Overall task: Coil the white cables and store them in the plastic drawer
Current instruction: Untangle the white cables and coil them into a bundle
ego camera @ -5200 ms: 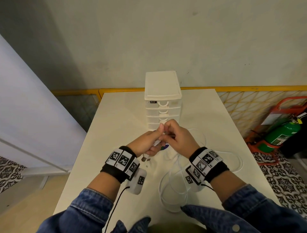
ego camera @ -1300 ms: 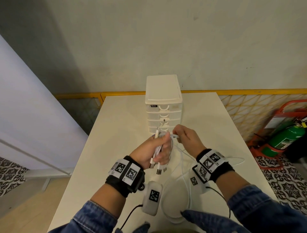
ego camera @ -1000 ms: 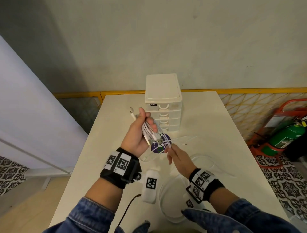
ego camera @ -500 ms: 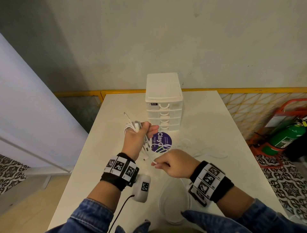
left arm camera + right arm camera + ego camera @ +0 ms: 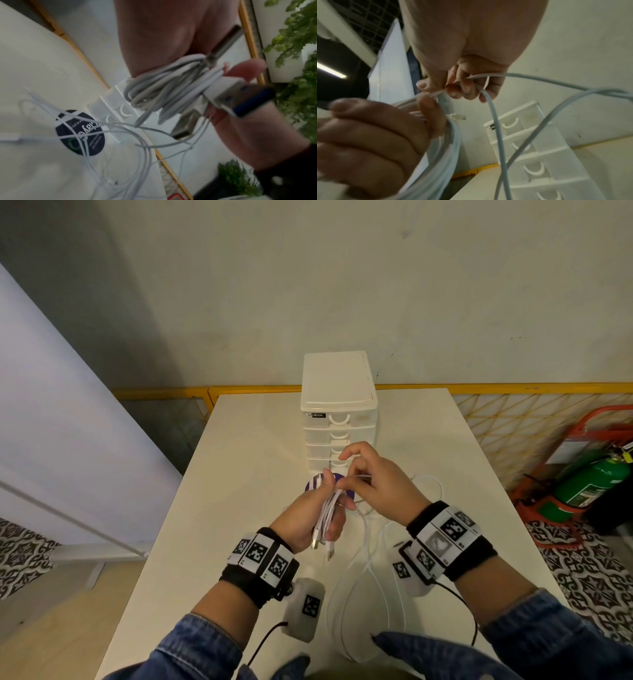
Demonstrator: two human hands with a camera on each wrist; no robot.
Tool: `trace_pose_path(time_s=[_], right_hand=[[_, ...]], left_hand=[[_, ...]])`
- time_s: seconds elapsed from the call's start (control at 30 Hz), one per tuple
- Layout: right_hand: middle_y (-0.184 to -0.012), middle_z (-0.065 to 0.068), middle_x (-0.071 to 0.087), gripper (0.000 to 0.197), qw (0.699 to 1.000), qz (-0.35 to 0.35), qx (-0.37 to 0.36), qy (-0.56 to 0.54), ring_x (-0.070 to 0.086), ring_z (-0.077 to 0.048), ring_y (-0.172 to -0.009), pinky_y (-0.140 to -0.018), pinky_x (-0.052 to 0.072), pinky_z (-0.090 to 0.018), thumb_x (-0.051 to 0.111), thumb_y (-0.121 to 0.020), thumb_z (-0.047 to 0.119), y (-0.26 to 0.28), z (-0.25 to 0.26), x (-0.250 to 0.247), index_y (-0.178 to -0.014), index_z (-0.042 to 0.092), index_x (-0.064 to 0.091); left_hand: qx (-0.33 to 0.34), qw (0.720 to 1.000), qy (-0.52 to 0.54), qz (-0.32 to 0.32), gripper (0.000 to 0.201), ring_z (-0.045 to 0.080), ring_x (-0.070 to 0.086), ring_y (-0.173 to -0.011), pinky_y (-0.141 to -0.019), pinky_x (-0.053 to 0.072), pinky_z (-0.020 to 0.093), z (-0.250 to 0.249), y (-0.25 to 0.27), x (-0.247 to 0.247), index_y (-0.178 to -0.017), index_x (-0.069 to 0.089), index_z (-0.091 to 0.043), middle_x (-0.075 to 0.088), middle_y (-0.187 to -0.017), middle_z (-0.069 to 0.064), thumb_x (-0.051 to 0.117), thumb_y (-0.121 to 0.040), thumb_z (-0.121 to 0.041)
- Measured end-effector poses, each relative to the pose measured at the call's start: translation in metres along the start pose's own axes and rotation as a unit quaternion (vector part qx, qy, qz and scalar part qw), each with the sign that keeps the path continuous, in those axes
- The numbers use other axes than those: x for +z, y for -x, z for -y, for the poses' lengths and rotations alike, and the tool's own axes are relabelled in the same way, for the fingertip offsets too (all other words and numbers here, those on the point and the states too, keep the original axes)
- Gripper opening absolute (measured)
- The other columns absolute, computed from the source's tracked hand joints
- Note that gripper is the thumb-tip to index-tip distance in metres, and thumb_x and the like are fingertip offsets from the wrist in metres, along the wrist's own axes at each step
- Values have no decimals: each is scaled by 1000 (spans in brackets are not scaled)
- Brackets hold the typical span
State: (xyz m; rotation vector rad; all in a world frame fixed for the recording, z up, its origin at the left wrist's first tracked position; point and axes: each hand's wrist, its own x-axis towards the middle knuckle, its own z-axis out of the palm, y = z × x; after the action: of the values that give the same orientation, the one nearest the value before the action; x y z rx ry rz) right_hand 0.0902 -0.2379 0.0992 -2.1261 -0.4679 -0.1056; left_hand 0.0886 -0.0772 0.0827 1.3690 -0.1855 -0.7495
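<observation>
Left hand (image 5: 313, 517) closes its grip round the limp, light bundle of coiled white cables (image 5: 328, 513); right hand (image 5: 378, 481), at three o'clock, pinches a springy loose white cable strand (image 5: 359, 476) best held near the bundle.

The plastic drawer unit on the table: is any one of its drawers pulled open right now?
No. In the head view every drawer front of the plastic drawer unit sits flush with the frame.
</observation>
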Motion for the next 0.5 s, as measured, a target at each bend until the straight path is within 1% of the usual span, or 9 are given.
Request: trace_pose_path(time_s=[0.07, 0.13, 0.17, 0.2, 0.27, 0.3, 0.33, 0.43, 0.5], right_hand=[[-66, -7, 61, 30, 999, -13, 12, -29, 59, -24, -64, -71, 49, -45, 63, -85, 21, -2, -9, -1, -95, 39, 42], [-66, -15, 60, 26, 997, -25, 24, -64, 58, -31, -65, -72, 48, -45, 64, -84, 19, -2, -16, 1, -91, 35, 45], [-66, -16, 60, 22, 996, -29, 27, -80, 57, -31, -64, -72, 48, -44, 64, -83, 19, -3, -18, 3, -89, 32, 47], [-65, -12, 59, 17, 994, -33, 29, -96, 56, -26, -64, -71, 47, -41, 63, -83, 19, -4, -21, 5, -84, 29, 50], [-64, 4, 59, 13, 991, -36, 40, -127, 54, -15, -63, -70, 46, -36, 60, -84, 19, -6, -26, 12, -76, 28, 54], [-63, 8, 58, 14, 989, -36, 46, -139, 53, -13, -62, -68, 46, -34, 58, -85, 20, -7, -28, 15, -74, 28, 56], [-62, 6, 58, 13, 987, -35, 52, -150, 52, -11, -60, -64, 45, -31, 56, -85, 22, -7, -30, 19, -73, 27, 57], [-61, -14, 52, 24, 983, -40, 69, -166, 45, -13, -55, -58, 40, -25, 45, -93, 27, -2, -33, 31, -76, 16, 59], [-58, -8, 50, 33, 985, -24, 100, -141, 45, -15, -54, -60, 40, -26, 38, -98, 27, 6, -41, 42, -75, 13, 56]], left_hand=[[-2, 998, 47, 29, 74, 10, 35, -27, -37, 33, 17, -2, -1, -1, -80, 57, -4, 40, -33, -1, 11, -89, -62], [-3, 998, 61, 36, 67, 8, 32, -26, -38, 31, 17, -4, -1, 0, -80, 56, -5, 37, -33, -3, 19, -89, -60], [3, 997, 71, 35, 60, 8, 30, -26, -38, 31, 17, -5, 0, 1, -81, 56, -6, 35, -33, -4, 27, -89, -57], [11, 996, 86, 35, 52, 7, 29, -26, -38, 30, 17, -5, 0, 1, -81, 55, -6, 35, -33, -5, 34, -88, -52], [20, 991, 124, 37, 39, 6, 29, -26, -38, 30, 17, -3, 1, 1, -79, 53, -7, 34, -33, -7, 41, -89, -42], [21, 989, 144, 36, 34, 6, 29, -25, -37, 30, 17, -3, 0, 1, -78, 53, -8, 33, -32, -8, 43, -89, -39], [23, 986, 162, 35, 31, 6, 29, -25, -37, 30, 18, -2, 1, 1, -77, 52, -9, 34, -32, -8, 43, -90, -36], [38, 974, 221, 23, 27, 5, 32, -27, -37, 32, 19, -7, 0, 1, -74, 51, -11, 35, -33, -9, 44, -90, -32], [57, 959, 277, 10, 26, 6, 35, -30, -38, 34, 18, -13, 0, 0, -72, 51, -11, 36, -36, -8, 44, -89, -29]])
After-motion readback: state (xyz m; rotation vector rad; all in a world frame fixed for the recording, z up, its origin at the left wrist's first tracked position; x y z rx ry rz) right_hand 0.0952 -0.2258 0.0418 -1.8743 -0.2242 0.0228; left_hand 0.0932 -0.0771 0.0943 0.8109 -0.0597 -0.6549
